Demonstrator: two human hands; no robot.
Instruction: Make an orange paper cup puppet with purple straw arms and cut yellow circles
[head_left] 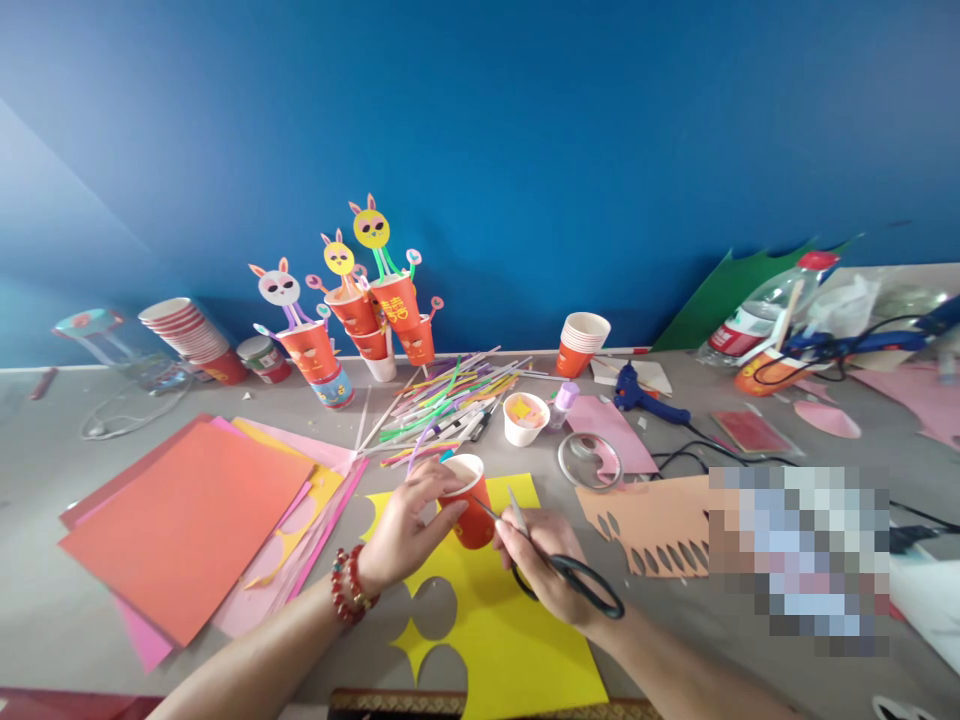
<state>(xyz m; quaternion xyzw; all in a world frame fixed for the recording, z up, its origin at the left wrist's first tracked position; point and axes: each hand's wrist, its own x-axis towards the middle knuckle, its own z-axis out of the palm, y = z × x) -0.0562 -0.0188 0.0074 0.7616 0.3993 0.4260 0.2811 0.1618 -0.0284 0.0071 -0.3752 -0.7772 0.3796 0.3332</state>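
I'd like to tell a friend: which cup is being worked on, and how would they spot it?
On the grey table, find the bright yellow sheet with round holes, front and centre. Over it, the left hand holds a red paper cup, beside scissors in the right hand. Unlike the stacked cups and rabbit-topped cups behind, it alone is in a hand.

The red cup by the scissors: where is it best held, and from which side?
Probably by the upper wall of the red cup, from the left, where the left hand holds it. It narrows downward, so a grip high up should resist slipping, and the open scissors in the right hand point towards it from the right.
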